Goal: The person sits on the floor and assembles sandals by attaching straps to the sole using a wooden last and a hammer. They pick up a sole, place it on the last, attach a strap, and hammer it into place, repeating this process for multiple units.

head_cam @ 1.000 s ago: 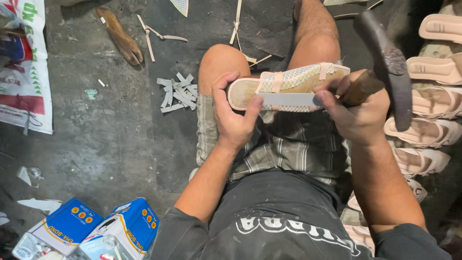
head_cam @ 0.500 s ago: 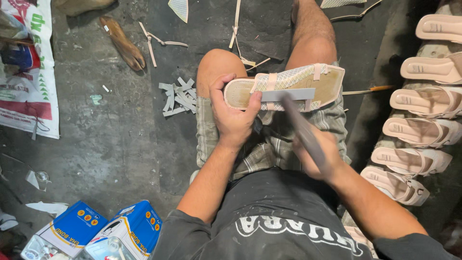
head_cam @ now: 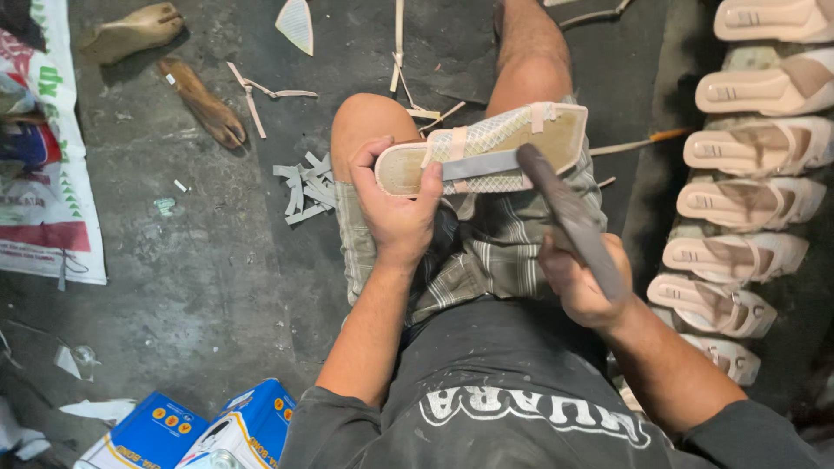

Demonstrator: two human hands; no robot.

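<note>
My left hand [head_cam: 395, 204] grips the heel end of a beige sandal [head_cam: 486, 148] with a woven upper, resting sole-side up across my knees. A grey strip lies along its side. My right hand [head_cam: 578, 278] is closed around the handle of a dark hammer [head_cam: 569, 217], whose head end sits just beside the sandal's middle. I sit on the floor in plaid shorts, knees raised.
A row of several finished beige sandals [head_cam: 747, 195] lines the right side. Grey strip offcuts [head_cam: 304, 182] lie by my left knee. Two wooden shoe lasts [head_cam: 204, 100] and a printed sack [head_cam: 39, 165] lie at left; blue boxes [head_cam: 208, 430] at bottom left.
The hammer came down from its raised position at the right, swung low near my lap, and now its head is up against the sandal. My left hand kept its grip.
</note>
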